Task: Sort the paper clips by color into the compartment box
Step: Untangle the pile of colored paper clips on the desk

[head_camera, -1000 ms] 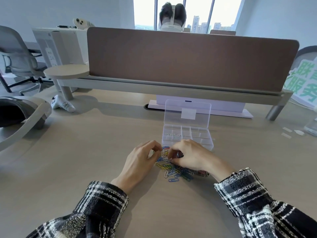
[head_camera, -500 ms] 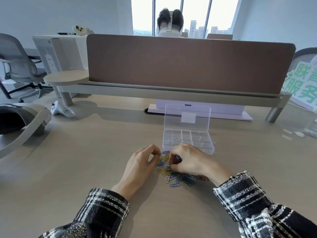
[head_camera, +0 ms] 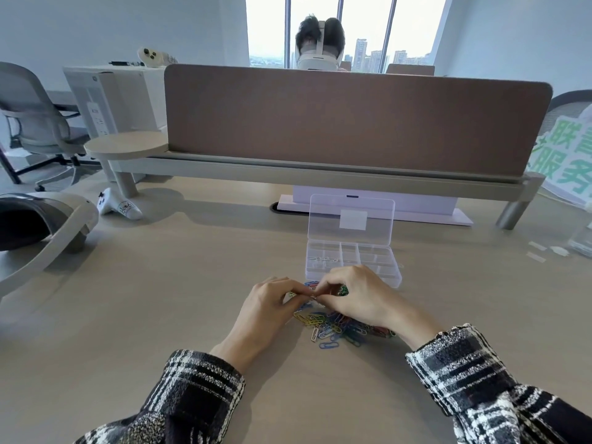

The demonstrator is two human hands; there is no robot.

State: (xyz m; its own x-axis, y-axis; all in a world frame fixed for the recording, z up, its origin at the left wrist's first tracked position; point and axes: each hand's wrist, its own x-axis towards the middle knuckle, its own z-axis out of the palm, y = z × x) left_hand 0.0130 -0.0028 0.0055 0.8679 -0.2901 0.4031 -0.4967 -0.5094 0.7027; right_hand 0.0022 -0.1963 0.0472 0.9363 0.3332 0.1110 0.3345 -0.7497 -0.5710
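The paper clips heaped on the pale beige desk are a jumble of blue, yellow, green and red, with a few pale ones among them. The box behind them is clear, colourless plastic, and its lid is just as clear save for a plain white label. Both sleeves carry a black-and-white plaid, speckled where the stripes cross. Farther back the divider is a flat, muted brown on a grey rail, the controller is white with dark markings, the chair is light grey, and the sign shows green characters on white.
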